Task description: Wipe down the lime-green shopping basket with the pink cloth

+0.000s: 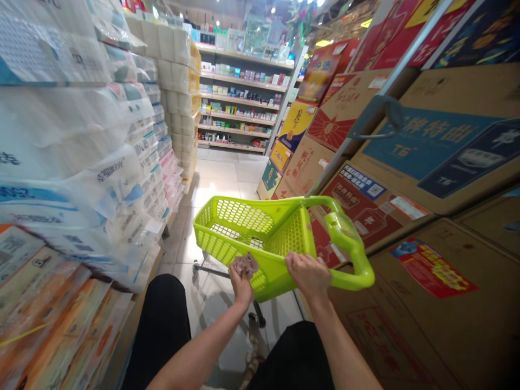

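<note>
A lime-green plastic shopping cart (244,252) with meshed sides stands in the aisle in front of me, its looped handle (357,271) toward the right. My left hand (242,284) is closed on a crumpled greyish-pink cloth (246,264), which lies against the near side of the basket. My right hand (309,273) grips the cart's upper rim close to where the handle begins. The visible inside of the basket shows its mesh floor. Below it are a metal frame and wheels, partly hidden by my arms and legs.
Wrapped packs of tissue paper (81,141) are piled high on the left. Cardboard cartons (406,260) line the right side, with a slanting metal pole (345,143) in front of them. Shelves of small boxes and bottles (244,92) stand at the aisle's far end, beyond the tiled floor (219,170).
</note>
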A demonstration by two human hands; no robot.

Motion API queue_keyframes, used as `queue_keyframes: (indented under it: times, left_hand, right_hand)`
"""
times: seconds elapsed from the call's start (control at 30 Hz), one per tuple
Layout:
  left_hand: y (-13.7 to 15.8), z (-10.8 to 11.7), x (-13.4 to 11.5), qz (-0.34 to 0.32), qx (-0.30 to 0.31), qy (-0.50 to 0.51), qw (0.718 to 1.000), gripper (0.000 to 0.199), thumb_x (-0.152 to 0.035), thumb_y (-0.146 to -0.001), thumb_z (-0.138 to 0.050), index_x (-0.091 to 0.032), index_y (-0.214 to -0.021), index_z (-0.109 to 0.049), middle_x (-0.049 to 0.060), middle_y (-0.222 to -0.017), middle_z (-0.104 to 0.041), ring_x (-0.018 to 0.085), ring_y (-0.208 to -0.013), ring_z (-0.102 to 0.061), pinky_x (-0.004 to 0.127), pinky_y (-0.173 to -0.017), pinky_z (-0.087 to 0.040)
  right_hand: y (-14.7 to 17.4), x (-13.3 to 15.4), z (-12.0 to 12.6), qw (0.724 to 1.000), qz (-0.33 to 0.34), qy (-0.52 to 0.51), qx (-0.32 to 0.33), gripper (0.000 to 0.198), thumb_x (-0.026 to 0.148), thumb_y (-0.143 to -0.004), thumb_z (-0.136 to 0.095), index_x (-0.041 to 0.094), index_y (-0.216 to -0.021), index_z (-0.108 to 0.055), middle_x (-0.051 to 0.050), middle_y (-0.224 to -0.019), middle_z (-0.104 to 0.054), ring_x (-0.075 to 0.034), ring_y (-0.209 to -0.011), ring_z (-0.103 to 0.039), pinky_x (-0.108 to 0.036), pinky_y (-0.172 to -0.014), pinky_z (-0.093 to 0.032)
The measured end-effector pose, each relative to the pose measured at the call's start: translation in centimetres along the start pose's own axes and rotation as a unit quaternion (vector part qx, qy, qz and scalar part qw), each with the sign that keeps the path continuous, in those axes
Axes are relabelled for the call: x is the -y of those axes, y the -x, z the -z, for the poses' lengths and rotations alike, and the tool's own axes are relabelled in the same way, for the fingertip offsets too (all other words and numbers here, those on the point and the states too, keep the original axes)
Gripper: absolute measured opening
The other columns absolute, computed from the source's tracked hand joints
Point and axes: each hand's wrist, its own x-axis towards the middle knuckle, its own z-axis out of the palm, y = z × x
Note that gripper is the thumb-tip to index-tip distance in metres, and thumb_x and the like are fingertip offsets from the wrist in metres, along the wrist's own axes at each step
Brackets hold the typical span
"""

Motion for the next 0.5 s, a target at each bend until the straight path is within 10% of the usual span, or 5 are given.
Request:
queue_keyframes:
  times: [0.17, 0.3, 0.37, 0.5]
  left_hand:
    - [-0.8, 0.5, -3.0, -0.129, 0.057, -0.103, 0.985, 0.023, -0.025, -0.083, -0.056, -0.025, -0.106, -0.058, 0.007, -0.111, -0.055, 0.022, -0.11, -0.048, 0.041, -0.103, -0.036]
    - [-1.8, 0.4, -4.8, -0.308, 0.161, -0.344, 0.872, 0.03, -0.023, -0.084, -0.057, -0.03, -0.113, -0.064, 0.009, -0.12, -0.056, 0.027, -0.112, -0.048, 0.044, -0.098, -0.037]
    - [-3.3, 2.2, -5.5, -0.337, 0.147, -0.423, 0.828, 0.03, -0.021, -0.084, -0.056, -0.03, -0.111, -0.066, 0.011, -0.119, -0.056, 0.028, -0.11, -0.048, 0.044, -0.095, -0.038]
    - [-7.4, 7.9, -7.3, -0.279, 0.001, -0.466, 0.839, 0.032, -0.019, -0.084, -0.053, -0.028, -0.112, -0.067, 0.011, -0.113, -0.054, 0.03, -0.11, -0.047, 0.045, -0.096, -0.037]
  right_hand:
    - [0.5, -1.3, -1.0, 0.998, -0.052, -0.01, 0.021, 0.042, 0.03, -0.096, -0.044, 0.02, -0.061, -0.063, -0.003, -0.059, -0.066, -0.016, -0.061, -0.05, -0.033, -0.074, -0.025]
    - [0.2, 1.6, -2.1, 0.996, -0.055, -0.053, 0.05, 0.038, 0.036, -0.096, -0.047, 0.019, -0.068, -0.065, -0.005, -0.068, -0.067, -0.019, -0.072, -0.053, -0.034, -0.074, -0.024]
    - [0.1, 2.3, -2.7, 0.995, -0.056, -0.059, 0.054, 0.039, 0.039, -0.097, -0.046, 0.019, -0.068, -0.065, -0.006, -0.069, -0.066, -0.019, -0.074, -0.053, -0.034, -0.073, -0.023]
    - [-0.1, 2.1, -3.7, 0.995, -0.037, -0.065, 0.063, 0.044, 0.046, -0.097, -0.044, 0.018, -0.069, -0.063, -0.006, -0.07, -0.065, -0.02, -0.077, -0.051, -0.033, -0.073, -0.023]
